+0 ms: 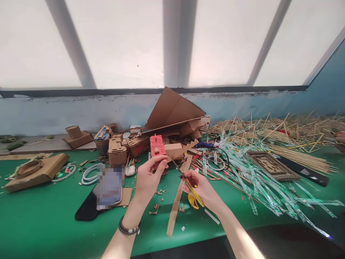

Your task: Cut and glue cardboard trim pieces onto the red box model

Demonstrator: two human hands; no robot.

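My left hand [149,176], with a dark beaded bracelet on its wrist, is closed in a pinch of thumb and fingertips. What it pinches is too small to make out; it may be a bit of cardboard. In my right hand [202,187] is a yellow utility knife [194,192], its blade tilted up and left towards the left fingertips. Below the hands a long cardboard strip [175,212] lies on the green table [151,237]. Small cardboard scraps [154,209] are scattered beside it. Just behind the left hand stands a red patterned box [157,144].
Cardboard models [117,153] and a phone [110,189] lie to the left. Large cardboard sheets [175,108] lean at the back. Clear plastic strips [258,187], a woven-looking tray [272,165] and wooden sticks [304,160] spread rightward. Another person's hand [340,136] shows at the right edge.
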